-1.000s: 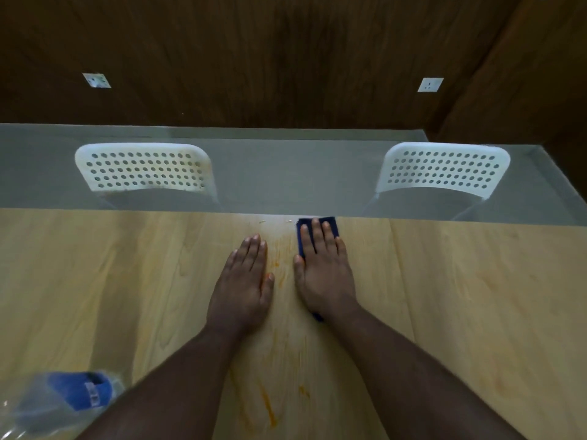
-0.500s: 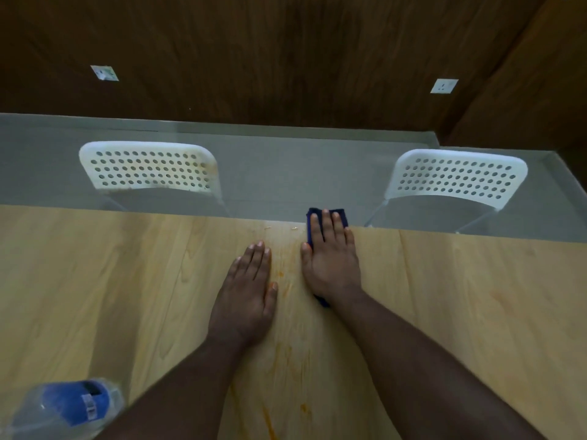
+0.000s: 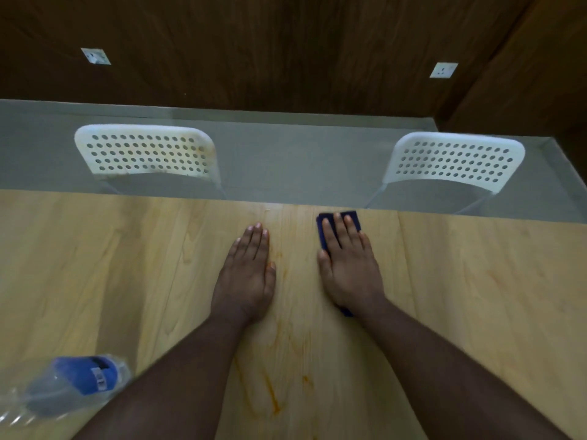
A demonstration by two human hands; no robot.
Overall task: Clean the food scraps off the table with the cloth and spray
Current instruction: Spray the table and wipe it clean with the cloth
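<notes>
Wood tabletop (image 3: 127, 265): orange smears near you.
Right hand (image 3: 349, 268): your flat fingers press the blue cloth (image 3: 325, 230).
Left hand (image 3: 247, 274): flat, holding nothing.

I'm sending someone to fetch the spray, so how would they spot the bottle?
Start at the light wooden table and follow its near edge to the left corner, beside the person's left forearm. The spray bottle lies there on its side. It is the only clear plastic thing in view, with a blue label; the cloth is dark blue fabric under the right hand.
</notes>
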